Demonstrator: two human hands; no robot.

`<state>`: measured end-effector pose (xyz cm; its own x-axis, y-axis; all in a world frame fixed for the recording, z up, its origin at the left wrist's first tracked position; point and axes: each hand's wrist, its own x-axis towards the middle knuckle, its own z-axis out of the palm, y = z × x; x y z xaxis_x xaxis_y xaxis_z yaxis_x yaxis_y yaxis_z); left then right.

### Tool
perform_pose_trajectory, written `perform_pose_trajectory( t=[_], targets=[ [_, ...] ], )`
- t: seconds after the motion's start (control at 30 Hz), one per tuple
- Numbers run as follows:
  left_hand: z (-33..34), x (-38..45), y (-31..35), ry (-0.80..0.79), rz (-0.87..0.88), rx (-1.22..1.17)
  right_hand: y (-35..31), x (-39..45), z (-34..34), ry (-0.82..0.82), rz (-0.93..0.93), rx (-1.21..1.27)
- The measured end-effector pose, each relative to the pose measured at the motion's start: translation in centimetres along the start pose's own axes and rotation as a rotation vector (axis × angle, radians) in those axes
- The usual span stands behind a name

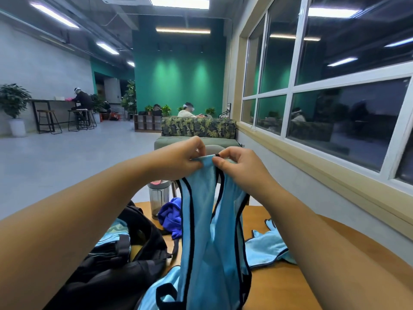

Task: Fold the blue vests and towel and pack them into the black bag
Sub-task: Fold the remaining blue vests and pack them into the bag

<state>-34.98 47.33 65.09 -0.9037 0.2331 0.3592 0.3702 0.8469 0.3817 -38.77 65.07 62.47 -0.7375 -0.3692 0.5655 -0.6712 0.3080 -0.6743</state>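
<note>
Head view: left hand (181,157) and right hand (237,166) raised side by side at centre, both pinching the top edge of a light blue vest (207,231); fingertips of the two hands almost touching, a short stretch of black-trimmed hem taut between them. Hanging straight down from that pinch, long axis vertical, straps and armholes edged in black, lower end bunched near the bottom edge over the wooden table (274,285). Directly below both hands, so neither nearer than the other; any fold probably turns on spreading the hands left and right along the hem, or lowering the cloth flat onto the table.

To the near left, black bag (125,260) lying open on the table, some light blue cloth already showing inside its mouth; touching or nearly touching the hanging vest, hard to tell which. To the right, a second vest (268,247) spread loosely on the table, unfolded. Behind the hanging vest, a crumpled darker blue towel (171,214), and just left of it a clear bottle (159,195) with a pink-marked lid. Far beyond, a leaf-patterned sofa (199,128) and windows (335,86) along the right.
</note>
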Motion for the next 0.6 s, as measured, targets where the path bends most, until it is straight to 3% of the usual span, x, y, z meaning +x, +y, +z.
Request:
perform_pose_trajectory(
  t=[0.2, 0.37, 0.5, 0.6],
  targets=[
    [-0.7, -1.1, -1.1, -0.028, -0.075, 0.053, 1.2, 0.1, -0.6, 0.028, 0.081, -0.064],
    [-1.2, -1.6, -0.2, -0.019, -0.028, -0.296, 1.6, 0.4, -0.5, 0.012, 0.141, -0.056],
    [-1.1, -2.3, 1.9, -0.166, 0.041, -0.455, 1.0, 0.2, -0.1, -0.038, 0.182, 0.032],
    [-0.2, -2.5, 2.3, -0.26, 0.05, -0.437, 0.5, -0.2, 0.0, -0.097, 0.289, 0.202]
  ],
)
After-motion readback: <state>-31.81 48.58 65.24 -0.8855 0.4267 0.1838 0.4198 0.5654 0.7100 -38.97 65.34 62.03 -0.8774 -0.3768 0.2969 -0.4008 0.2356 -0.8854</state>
